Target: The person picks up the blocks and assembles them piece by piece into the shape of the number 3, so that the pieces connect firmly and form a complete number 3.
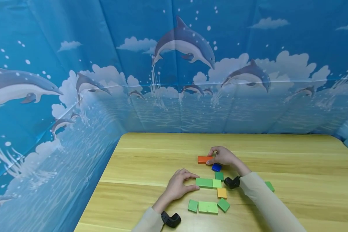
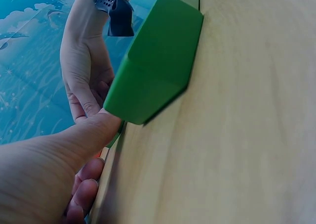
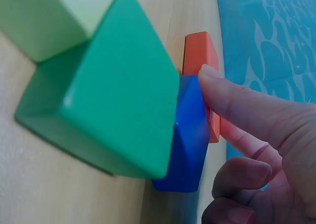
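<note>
My right hand pinches the right end of an orange-red rectangular block at the far end of the layout, thumb on the near side. Just below it lies a blue block, then a green square block. My left hand holds the left end of a long green block between thumb and fingers. A light green block adjoins that block's right end. In the left wrist view, a nearer green block partly covers the fingers.
A yellow-orange square block sits below the light green one. Closer to me, a long light green block lies between two green blocks. Another green block is beyond my right sleeve. A dolphin-print curtain borders the wooden table.
</note>
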A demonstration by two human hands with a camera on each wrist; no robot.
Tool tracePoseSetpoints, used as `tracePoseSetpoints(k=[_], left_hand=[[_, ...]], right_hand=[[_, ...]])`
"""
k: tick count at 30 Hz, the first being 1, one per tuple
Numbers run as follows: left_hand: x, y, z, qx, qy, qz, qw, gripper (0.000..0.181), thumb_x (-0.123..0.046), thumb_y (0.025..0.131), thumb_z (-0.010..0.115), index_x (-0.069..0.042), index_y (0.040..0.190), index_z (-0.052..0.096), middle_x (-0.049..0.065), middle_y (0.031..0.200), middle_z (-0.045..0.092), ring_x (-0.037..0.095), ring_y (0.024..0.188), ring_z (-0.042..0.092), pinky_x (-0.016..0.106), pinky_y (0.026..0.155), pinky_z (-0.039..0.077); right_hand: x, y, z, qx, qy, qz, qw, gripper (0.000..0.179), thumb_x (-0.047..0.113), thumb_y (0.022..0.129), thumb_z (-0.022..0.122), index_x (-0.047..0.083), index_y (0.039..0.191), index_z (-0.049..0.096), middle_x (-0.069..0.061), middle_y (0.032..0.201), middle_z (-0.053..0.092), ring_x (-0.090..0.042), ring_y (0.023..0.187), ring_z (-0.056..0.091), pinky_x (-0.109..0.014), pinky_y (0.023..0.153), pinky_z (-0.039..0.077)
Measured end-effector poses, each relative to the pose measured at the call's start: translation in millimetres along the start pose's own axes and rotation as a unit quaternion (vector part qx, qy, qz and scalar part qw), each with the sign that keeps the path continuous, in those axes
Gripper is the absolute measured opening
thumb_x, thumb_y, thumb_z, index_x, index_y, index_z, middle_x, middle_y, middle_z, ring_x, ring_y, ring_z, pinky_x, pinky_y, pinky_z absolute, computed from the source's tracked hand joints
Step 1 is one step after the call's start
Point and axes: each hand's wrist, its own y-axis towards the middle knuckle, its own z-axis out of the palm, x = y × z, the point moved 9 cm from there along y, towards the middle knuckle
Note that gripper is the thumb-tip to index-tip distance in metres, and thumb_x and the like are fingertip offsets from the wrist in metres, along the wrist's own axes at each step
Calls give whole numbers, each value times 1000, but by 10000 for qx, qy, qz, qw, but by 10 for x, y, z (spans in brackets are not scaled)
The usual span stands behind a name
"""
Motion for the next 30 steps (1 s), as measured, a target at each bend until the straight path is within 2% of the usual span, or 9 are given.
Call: tracePoseSetpoints(k=[5,12,15,24,30], left_hand=[[-16,2,2,-8,8,68,10000,37,-48,78,73,-29,110,71,-11,85,49,6,76,40,22,67,34],[-12,2,-10,7,-4,28,10000,36,-48,79,72,-29,110,71,-12,88,51,6,76,41,22,68,35],[-16,-4,-7,19,-13,24,10000,37,-48,79,72,-29,110,71,-12,89,51,6,77,41,22,68,35],[-17,-5,-17,-4,8,50,10000,36,-47,79,73,-28,110,71,-11,86,50,7,76,41,22,67,35],[-10,2,-12,-16,53,80,10000,38,-48,78,73,-28,110,71,-11,85,49,6,76,41,21,67,35]], right_hand=[[4,-10,28,198,320,59,9993,26,16,77,80,3,90,62,-5,64,46,-17,55,37,-32,57,35],[-42,31,58,440,518,283,9973,29,16,77,80,1,91,59,-11,92,55,-21,66,44,-33,63,40],[-50,39,71,516,526,273,9969,27,15,77,80,2,90,60,-12,95,56,-21,67,45,-33,63,40],[-41,49,89,547,431,177,9974,26,15,77,80,4,89,60,-9,75,51,-19,59,39,-32,60,37],[-39,43,83,510,371,166,9979,27,18,76,81,5,89,61,-7,70,49,-19,59,40,-32,59,37]])
